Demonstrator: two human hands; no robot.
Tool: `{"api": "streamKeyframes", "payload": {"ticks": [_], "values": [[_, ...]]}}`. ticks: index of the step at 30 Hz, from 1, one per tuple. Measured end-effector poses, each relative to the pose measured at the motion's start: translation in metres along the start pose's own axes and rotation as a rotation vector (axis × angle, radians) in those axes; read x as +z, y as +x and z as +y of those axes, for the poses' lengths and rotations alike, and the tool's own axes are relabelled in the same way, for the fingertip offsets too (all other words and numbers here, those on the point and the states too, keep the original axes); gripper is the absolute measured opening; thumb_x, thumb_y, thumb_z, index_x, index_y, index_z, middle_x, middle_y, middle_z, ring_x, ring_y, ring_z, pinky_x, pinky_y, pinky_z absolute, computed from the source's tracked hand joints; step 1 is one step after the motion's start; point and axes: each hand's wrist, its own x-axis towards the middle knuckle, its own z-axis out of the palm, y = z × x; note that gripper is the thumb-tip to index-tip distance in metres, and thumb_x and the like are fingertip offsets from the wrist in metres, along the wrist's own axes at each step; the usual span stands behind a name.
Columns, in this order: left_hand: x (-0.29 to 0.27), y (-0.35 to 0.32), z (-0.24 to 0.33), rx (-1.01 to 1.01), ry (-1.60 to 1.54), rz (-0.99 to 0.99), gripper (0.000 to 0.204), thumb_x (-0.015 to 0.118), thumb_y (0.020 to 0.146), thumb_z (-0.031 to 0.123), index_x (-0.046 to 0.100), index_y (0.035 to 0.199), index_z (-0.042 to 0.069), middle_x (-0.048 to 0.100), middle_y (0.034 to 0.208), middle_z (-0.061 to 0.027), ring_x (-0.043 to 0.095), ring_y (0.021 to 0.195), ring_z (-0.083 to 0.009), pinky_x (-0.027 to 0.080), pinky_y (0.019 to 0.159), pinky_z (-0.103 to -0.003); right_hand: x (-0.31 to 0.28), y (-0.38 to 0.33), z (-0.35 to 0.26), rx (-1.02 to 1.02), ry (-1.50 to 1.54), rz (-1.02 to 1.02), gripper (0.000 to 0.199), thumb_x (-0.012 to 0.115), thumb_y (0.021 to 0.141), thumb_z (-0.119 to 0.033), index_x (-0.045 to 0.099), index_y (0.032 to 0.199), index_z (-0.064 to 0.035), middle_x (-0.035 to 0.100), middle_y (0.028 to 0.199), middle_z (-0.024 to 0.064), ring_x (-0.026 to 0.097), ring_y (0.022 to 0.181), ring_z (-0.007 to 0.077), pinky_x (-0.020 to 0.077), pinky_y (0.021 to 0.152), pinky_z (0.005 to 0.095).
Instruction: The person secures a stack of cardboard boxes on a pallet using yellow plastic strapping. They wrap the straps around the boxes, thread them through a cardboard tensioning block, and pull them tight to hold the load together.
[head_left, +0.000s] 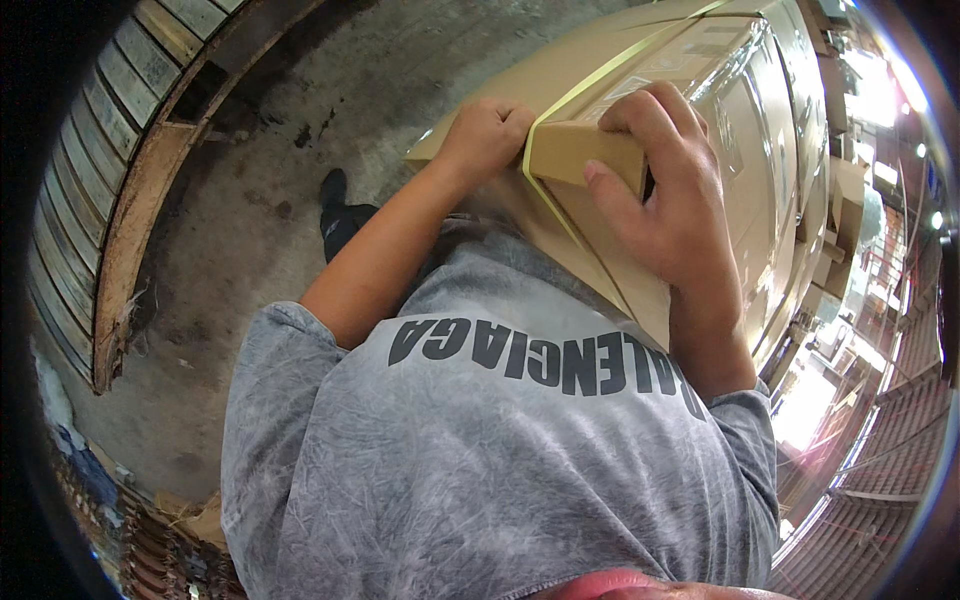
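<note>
Stained concrete floor (250, 210), slatted wooden pallet (95, 170)

A large cardboard carton (720, 130) is pressed against the person's chest, with the left hand (485, 135) clamped on its near left corner and the right hand (670, 190) laid over the near edge just to the right of it. A strapping band (560, 110) runs up across the carton between the two hands and over its top. Below and to the left lies the concrete floor (260, 200), one shoe (335, 200) standing on it, with a wooden pallet (120, 180) further left and stacked cartons (840, 200) behind on the right.
</note>
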Motion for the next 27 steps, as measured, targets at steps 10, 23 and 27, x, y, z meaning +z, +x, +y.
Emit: {"api": "streamKeyframes", "payload": {"ticks": [10, 23, 27], "values": [[-0.002, 0.025, 0.019, -0.13, -0.439, -0.324, 0.081, 0.03, 0.109, 0.064, 0.075, 0.111, -0.004, 0.075, 0.104, -0.012, 0.069, 0.094, -0.0189, 0.052, 0.09, -0.033, 0.0, -0.002, 0.0, 0.065, 0.012, 0.009, 0.031, 0.069, 0.072, -0.017, 0.061, 0.099, -0.0045, 0.06, 0.101, 0.0168, 0.059, 0.099, 0.0411, 0.0466, 0.094, 0.0486], [0.014, -0.033, 0.0, 0.084, -0.418, -0.097, 0.077, 0.025, 0.11, 0.062, 0.065, 0.135, 0.001, 0.07, 0.12, -0.0108, 0.062, 0.114, -0.0199, 0.043, 0.105, -0.033, 0.008, -0.004, 0.011, -0.013, 0.017, 0.077, 0.028, 0.067, 0.078, -0.01, 0.059, 0.102, -0.0011, 0.059, 0.097, 0.0158, 0.059, 0.093, 0.0316, 0.0478, 0.086, 0.0394], [0.017, -0.043, -0.003, 0.141, -0.422, -0.042, 0.079, 0.024, 0.11, 0.062, 0.065, 0.134, 0.0, 0.07, 0.123, -0.0125, 0.062, 0.119, -0.0209, 0.041, 0.109, -0.034, 0.007, -0.001, 0.016, -0.16, 0.043, 0.004, 0.027, 0.067, 0.078, -0.006, 0.058, 0.103, 0.0001, 0.056, 0.097, 0.0146, 0.058, 0.095, 0.0283, 0.0465, 0.089, 0.0349]]}}
